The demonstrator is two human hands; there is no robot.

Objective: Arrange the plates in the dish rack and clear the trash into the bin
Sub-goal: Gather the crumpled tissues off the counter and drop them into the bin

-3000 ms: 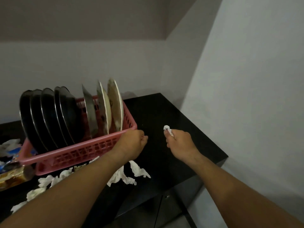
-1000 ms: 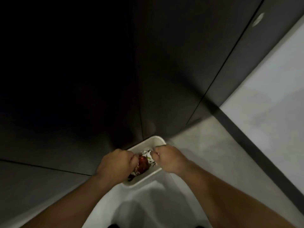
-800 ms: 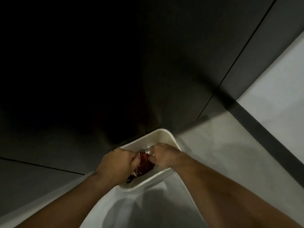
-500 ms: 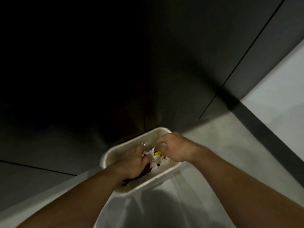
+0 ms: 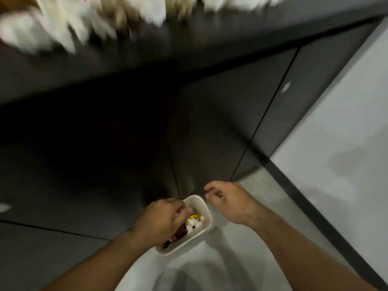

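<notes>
Bin (image 5: 206,209), a small cream rectangular plastic tub, is seen on the pale grey floor (image 5: 241,261), set right against the dark grey cabinet front (image 5: 210,122). The pale wall (image 5: 346,122) is seen at right, edged by a dark skirting strip (image 5: 315,206). The dark bench (image 5: 210,32) is caught along the top of the view, badly motion-blurred; white crumpled paper scraps (image 5: 63,22) are smeared across it, and no detail can be told.

The left grip (image 5: 161,221) is held directly over the near half of the bin, knuckles up, fingers bent down into the opening. Whether anything is pinched cannot be told, as the fingertips are hidden behind the hand itself.

The right grip (image 5: 228,201) is held just beside the bin's far right corner, above the floor. Its fingers are loosely curled and nothing is held.

Trash is seen inside the bin: a dark brown wrapper (image 5: 180,232) partly covered by the left grip, a wad of white crumpled tissue (image 5: 194,224) next to it, and a small yellow scrap (image 5: 194,216) just beyond the tissue.

A small pale round knob (image 5: 285,87) is seen on the right cabinet door.
</notes>
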